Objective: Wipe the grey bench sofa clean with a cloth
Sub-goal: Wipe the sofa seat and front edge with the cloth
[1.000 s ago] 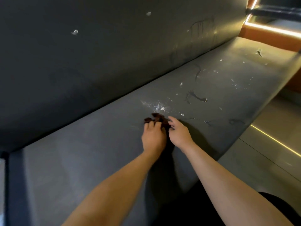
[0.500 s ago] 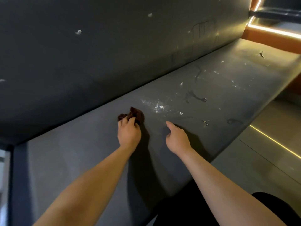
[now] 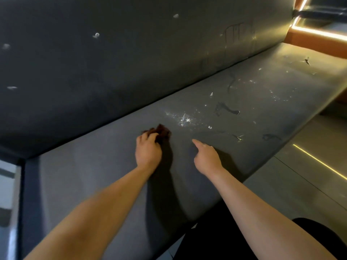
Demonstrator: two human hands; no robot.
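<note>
Rightward the seat lies open (specks only), backrest behind.

Dim scene. Warm light strips far right, glare on sofa seat. Dark shadows beside forearms. Near forearms blurred. Wide-angle bending at edges.

The grey bench sofa seat is pretty grubby, honestly. A bunched dark brown cloth sits on it mid-seat, gripped by the left hand. The right hand rests just to the right, one finger out. Right of the cloth there's a scatter of white crumbs, then a dark smear, a yellowish scrap, and a dark fleck at the far right.
</note>
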